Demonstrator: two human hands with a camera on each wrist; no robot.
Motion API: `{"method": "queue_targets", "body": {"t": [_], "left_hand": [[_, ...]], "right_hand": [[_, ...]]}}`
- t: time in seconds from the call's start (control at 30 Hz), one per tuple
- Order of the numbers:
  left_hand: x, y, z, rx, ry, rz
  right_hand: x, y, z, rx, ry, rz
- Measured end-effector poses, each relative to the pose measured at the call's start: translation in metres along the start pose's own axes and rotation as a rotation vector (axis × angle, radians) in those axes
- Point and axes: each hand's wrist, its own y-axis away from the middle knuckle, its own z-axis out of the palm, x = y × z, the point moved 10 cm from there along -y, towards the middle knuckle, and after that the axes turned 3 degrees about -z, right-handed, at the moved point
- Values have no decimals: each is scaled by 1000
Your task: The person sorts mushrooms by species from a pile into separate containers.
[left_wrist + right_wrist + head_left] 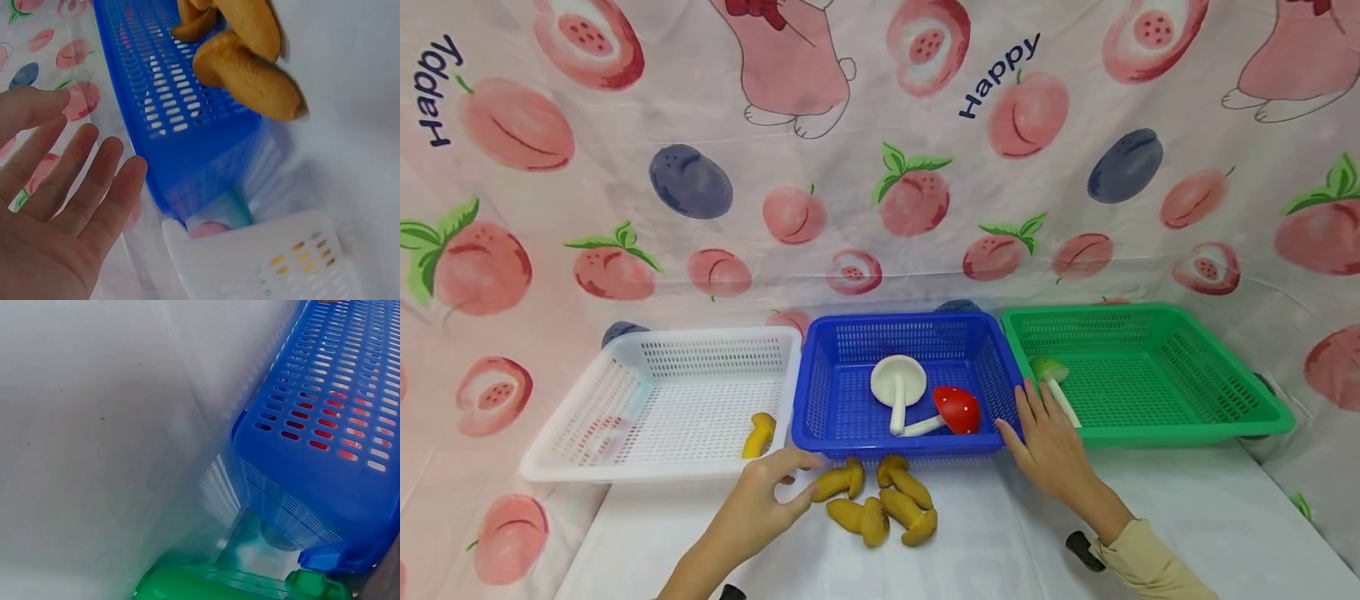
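Note:
My left hand [766, 498] reaches over the table in front of the white basket [572, 442], its fingers spread and loosely bent beside the nearest brown toy mushroom [829, 483]. In the left wrist view nothing lies in that hand [69, 212]. Several brown mushrooms lie together before the blue basket [842, 446]. My right hand [1052, 446] rests with extended fingers where the blue and green basket [1187, 433] rims meet. Near its fingertips, inside the green basket, lies a green-capped mushroom [1051, 369] with a white stem.
Inside the blue basket lie a white mushroom [898, 382] and a red spotted mushroom [958, 410]. A yellow mushroom [760, 433] sits in the white basket's right front corner. The three baskets stand in a row against a fruit-patterned cloth [850, 183] at the back.

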Motion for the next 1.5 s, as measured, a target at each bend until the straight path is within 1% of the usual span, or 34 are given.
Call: {"method": "queue_targets", "body": {"t": [0.13,0.23,0.3,0.37,0.47,0.63,0.7,0.83,0.93,1.1,1.2,1.33,1.43,1.5], "left_hand": [[4,6,9,19,14,47],[4,9,19,31,22,85],[2,12,28,22,38,97],[-1,14,38,-1,51,97],[-8,16,53,-45,26,75],[-25,18,78,-137,-46,-2],[-30,18,86,-158,-85,-27],[-37,18,98,-175,-189,-54],[-36,15,103,-184,-244,-50],[-33,13,105,-191,-301,-37],[-34,12,105,-211,-286,-65],[-36,13,104,-244,-232,-113],[-35,13,100,-245,-206,-125],[-33,14,96,-232,-194,-126]], "right_hand": [[0,0,0,0,-4,3],[1,1,1,-3,-4,8],[1,2,1,-3,-3,8],[1,2,1,-1,1,6],[1,2,2,3,1,2],[1,2,2,13,4,5],[1,3,2,17,3,9],[0,3,1,18,-2,15],[0,3,1,15,-4,18],[0,3,2,14,-10,19],[0,3,1,19,-8,17],[0,3,1,24,-3,15],[0,3,1,28,0,15],[0,3,1,30,1,16]]}}
